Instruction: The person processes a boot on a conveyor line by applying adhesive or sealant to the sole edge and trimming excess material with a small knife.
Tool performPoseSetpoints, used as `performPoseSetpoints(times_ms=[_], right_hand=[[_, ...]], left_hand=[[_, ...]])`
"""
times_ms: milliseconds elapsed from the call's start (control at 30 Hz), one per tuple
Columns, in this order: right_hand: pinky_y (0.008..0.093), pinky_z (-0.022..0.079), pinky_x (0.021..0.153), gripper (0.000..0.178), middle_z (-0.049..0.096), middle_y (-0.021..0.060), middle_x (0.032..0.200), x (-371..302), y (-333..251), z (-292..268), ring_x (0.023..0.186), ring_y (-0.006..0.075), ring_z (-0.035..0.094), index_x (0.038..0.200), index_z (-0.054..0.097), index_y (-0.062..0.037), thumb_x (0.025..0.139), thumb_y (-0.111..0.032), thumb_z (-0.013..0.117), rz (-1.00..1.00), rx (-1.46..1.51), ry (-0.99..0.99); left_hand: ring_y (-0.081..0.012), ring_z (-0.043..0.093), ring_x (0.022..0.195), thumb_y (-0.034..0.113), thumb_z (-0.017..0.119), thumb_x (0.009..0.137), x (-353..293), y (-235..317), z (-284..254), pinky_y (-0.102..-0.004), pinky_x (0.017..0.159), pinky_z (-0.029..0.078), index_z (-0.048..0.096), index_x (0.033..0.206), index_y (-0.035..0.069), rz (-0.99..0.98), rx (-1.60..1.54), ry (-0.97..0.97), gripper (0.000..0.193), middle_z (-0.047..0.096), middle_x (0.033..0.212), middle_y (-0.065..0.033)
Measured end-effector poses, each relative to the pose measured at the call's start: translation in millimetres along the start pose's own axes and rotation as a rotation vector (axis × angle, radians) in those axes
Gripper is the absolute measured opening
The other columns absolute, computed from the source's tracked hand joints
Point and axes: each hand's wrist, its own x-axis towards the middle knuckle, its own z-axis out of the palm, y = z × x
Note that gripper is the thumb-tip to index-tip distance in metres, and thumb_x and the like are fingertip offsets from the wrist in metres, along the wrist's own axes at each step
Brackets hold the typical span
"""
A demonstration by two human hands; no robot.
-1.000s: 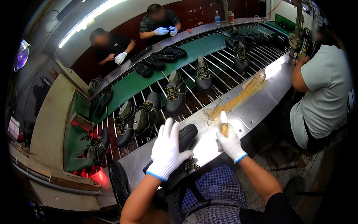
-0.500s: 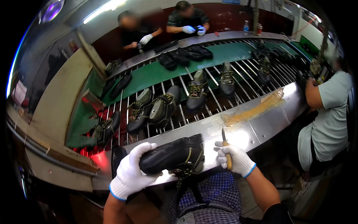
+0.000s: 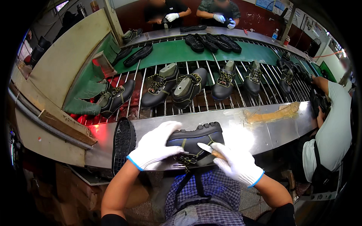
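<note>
A blue sign (image 3: 263,3) hangs on the back wall, above the conveyor's (image 3: 211,52) far end. Brown cardboard boxes (image 3: 68,199) sit on the floor below the conveyor's near-left corner.

A steel bench (image 3: 264,128) runs across the near edge, with a black boot (image 3: 196,141) lying on its side on it, a loose black sole (image 3: 123,145) to the left and a yellowish smear (image 3: 273,114) to the right. Behind it, a roller conveyor (image 3: 196,101) carries laced boots (image 3: 162,88) on its rods. Beyond that, a green belt (image 3: 169,51) carries loose soles (image 3: 213,42).

Single head-worn fisheye view, looking down.
Faces forward over the steel bench edge (image 3: 264,128) and roller conveyor (image 3: 196,101); near, edges bowed.
</note>
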Motion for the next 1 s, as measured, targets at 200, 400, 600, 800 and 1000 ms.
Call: performPoseSetpoints(times_ms=[200, 400, 600, 800, 1000], right_hand=[[0.0466, 0.062, 0.081, 0.042, 0.075, 0.0149, 0.11, 25, -27, 23, 0.084, 0.0344, 0.074, 0.142, 0.066, -0.0131, 0.104, -0.031, 0.069, 0.084, -0.012, -0.005], [0.0471, 0.063, 0.068, 0.045, 0.071, 0.0116, 0.094, 27, -24, 40, 0.073, 0.0337, 0.074, 0.152, 0.058, -0.0213, 0.108, -0.033, 0.064, -0.059, 0.262, -0.043], [0.0446, 0.061, 0.062, 0.055, 0.071, 0.0143, 0.098, 18, -37, 18, 0.071, 0.0361, 0.072, 0.157, 0.054, -0.0242, 0.106, -0.034, 0.068, 0.04, -0.079, -0.084], [0.0438, 0.064, 0.072, 0.049, 0.076, 0.0161, 0.106, -9, 4, -5, 0.084, 0.0327, 0.077, 0.15, 0.063, -0.0134, 0.104, -0.03, 0.07, 0.074, -0.036, 0.151], [0.0406, 0.064, 0.081, 0.043, 0.077, 0.0174, 0.118, 1, 5, -9, 0.094, 0.0324, 0.077, 0.145, 0.067, -0.0166, 0.104, -0.03, 0.07, 0.296, -0.142, -0.03]], left_hand=[[-0.0377, 0.066, 0.132, 0.043, 0.086, 0.085, 13, 1, 8, -0.0452, 0.112, 0.053, 0.062, 0.147, 0.01, -0.063, 0.02, -0.156, 0.074, 0.068, 0.145, -0.0154], [-0.0391, 0.069, 0.125, 0.037, 0.083, 0.089, 6, 3, 13, -0.0461, 0.106, 0.056, 0.064, 0.143, 0.007, 0.0, 0.049, -0.13, 0.064, 0.07, 0.14, -0.0176], [-0.0427, 0.066, 0.13, 0.034, 0.083, 0.09, 10, 7, 13, -0.0492, 0.108, 0.054, 0.064, 0.141, 0.003, 0.176, 0.198, -0.047, 0.063, 0.069, 0.14, -0.0196], [-0.0421, 0.065, 0.132, 0.039, 0.09, 0.081, 22, 23, 9, -0.0487, 0.108, 0.054, 0.062, 0.142, 0.003, 0.118, 0.277, -0.069, 0.076, 0.069, 0.139, -0.0199], [-0.0428, 0.073, 0.112, 0.061, 0.094, 0.067, 67, 50, 56, -0.0485, 0.096, 0.06, 0.045, 0.155, 0.002, 0.032, 0.331, -0.153, 0.117, 0.068, 0.133, -0.0225]])
